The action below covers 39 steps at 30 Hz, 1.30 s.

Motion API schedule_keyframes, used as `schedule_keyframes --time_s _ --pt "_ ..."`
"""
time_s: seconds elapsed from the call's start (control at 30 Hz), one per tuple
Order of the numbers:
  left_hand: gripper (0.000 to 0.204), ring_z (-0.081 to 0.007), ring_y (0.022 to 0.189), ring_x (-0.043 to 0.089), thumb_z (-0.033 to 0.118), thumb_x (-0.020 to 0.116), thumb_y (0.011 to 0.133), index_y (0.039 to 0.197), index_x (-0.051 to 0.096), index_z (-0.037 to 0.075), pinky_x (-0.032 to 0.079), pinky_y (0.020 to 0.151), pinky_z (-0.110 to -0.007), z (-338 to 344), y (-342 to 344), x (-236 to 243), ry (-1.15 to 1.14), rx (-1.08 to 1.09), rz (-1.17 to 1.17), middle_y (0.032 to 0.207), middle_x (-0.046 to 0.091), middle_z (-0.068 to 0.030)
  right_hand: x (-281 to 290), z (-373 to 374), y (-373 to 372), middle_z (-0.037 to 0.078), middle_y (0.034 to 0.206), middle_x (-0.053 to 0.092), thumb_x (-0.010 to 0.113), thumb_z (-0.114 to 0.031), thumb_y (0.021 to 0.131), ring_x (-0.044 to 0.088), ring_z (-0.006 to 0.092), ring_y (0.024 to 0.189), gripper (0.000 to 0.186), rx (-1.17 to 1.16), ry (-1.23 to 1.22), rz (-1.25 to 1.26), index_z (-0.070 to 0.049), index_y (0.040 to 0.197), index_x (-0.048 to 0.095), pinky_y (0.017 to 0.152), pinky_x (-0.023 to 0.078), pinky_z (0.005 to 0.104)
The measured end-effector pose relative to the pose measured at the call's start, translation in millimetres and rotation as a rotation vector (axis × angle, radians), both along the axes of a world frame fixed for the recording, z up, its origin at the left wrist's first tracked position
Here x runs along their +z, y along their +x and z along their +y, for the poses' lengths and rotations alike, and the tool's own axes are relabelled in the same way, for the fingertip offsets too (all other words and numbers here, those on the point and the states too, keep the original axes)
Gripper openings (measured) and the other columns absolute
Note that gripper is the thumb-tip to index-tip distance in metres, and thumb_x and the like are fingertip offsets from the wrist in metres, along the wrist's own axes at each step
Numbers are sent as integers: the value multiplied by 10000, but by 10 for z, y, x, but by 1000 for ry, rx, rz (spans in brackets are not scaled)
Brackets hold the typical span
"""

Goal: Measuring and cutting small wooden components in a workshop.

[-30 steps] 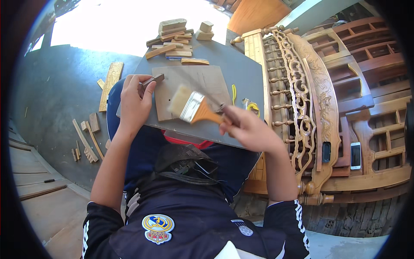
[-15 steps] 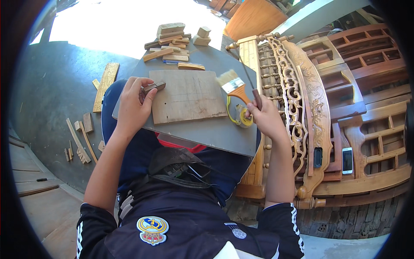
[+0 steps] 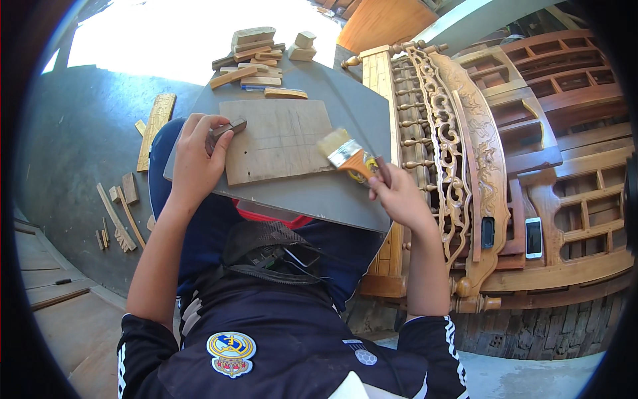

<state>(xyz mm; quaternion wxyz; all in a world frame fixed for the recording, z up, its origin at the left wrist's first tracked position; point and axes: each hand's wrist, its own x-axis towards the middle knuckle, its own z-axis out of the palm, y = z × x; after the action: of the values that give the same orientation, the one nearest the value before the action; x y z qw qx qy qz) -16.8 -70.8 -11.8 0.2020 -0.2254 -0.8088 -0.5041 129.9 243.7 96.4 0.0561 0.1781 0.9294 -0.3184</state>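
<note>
My left hand is closed around a small dark wooden block, at the left edge of a flat wooden board. The board lies on a grey tabletop above my lap. In my right hand are a flat paintbrush with pale bristles and an orange handle, and a long thin rod-like tool with a dark brown handle. The bristles hang near the board's right edge; whether they touch it I cannot tell. A yellow tape measure sits partly hidden behind the brush.
Several wood offcuts are piled at the table's far end. More wood pieces lie on the floor to the left. Carved wooden furniture panels stand close on the right, with a white phone on them.
My right hand has moved slightly left and down, bringing the brush from above the tape measure toward the board's right edge. My left hand keeps its hold on the block.
</note>
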Motion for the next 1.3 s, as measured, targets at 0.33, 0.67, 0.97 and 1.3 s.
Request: schedule_keyframes --time_s 0.33,0.67,0.97,1.3 --pt "175 -176 723 570 76 695 942 1103 670 11 467 652 -311 -15 -7 -45 -32 1 38 978 618 -86 125 -395 305 238 783 684 613 -110 976 697 386 740 230 130 -61 114 75 1113 621 704 523 430" --pt "180 -238 748 603 106 703 946 1097 672 12 495 670 -346 17 -3 -2 -43 -5 34 990 626 -114 -133 3 380 100 716 567 645 -107 978 526 165 664 192 29 149 92 68 953 570 631 456 363" --pt "176 -235 744 596 96 701 946 1096 668 10 488 677 -348 17 16 5 -59 -1 5 988 624 -115 228 -231 387 281 799 663 661 -184 940 674 455 771 252 -22 290 88 57 968 593 720 510 508" --pt "171 -231 741 596 89 702 940 1085 668 4 486 667 -349 34 24 -23 -40 17 83 986 622 -113 -91 -618 -63 283 835 706 638 -323 982 703 471 818 342 305 344 54 13 1045 640 757 562 536"
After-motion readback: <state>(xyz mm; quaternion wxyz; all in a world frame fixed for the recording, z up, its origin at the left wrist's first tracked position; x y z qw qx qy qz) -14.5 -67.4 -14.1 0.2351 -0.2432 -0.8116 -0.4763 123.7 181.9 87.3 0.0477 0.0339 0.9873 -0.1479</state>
